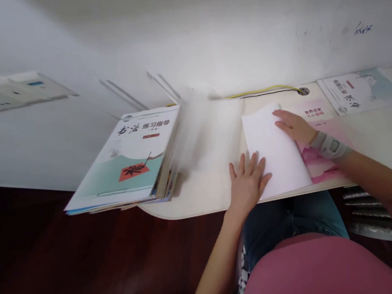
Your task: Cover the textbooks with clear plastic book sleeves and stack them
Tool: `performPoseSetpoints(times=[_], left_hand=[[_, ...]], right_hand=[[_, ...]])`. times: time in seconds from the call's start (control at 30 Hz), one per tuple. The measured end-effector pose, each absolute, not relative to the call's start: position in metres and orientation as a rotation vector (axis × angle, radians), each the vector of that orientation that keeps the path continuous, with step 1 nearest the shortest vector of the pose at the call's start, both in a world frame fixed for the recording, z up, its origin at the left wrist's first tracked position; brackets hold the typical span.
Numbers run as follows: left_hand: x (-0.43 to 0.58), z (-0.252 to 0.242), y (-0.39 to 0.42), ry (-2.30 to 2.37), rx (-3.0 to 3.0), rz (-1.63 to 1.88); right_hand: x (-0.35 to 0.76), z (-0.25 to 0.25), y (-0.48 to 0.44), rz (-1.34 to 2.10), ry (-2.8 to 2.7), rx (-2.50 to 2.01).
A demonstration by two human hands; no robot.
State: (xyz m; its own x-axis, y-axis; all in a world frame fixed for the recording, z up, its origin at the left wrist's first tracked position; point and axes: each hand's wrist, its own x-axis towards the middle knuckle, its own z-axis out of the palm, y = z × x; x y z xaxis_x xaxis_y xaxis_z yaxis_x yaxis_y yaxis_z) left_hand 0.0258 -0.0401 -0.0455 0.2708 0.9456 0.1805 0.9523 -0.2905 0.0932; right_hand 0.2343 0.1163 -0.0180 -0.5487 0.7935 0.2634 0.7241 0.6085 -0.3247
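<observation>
A white paper sheet point(275, 161) lies at the table's front edge, its right side over a pink book point(315, 119) with Chinese lettering. My left hand point(245, 181) rests palm down on the sheet's lower left side, fingers spread. Near the sheet's upper right corner, my right hand point(295, 127) reaches in from the right. Its visible fingers are stretched across the paper and slightly apart; the other fingers are hidden. A grey band point(330, 145) circles the right wrist. To the left of the sheet lies a pale, blurred translucent sheet point(211, 131).
A stack of books point(130, 164) sits at the table's point(195, 199) left end, overhanging it. Another book point(363, 92) lies at the back right. Yellow and black cables run along the wall into a round hole point(303, 91). Wall sockets point(16, 92) are at far left.
</observation>
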Motion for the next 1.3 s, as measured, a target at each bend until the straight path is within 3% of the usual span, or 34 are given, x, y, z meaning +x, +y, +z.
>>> performPoseSetpoints(times=[0.37,1.3], left_hand=[[0.043,-0.040,-0.021,-1.686,-2.743,-0.128],[0.044,-0.047,-0.023,-1.694,-2.658,-0.142]], right_hand=[[0.335,-0.061,0.085,-0.215,-2.689,-1.519],[0.336,-0.059,0.089,-0.197,-2.708,-1.492]])
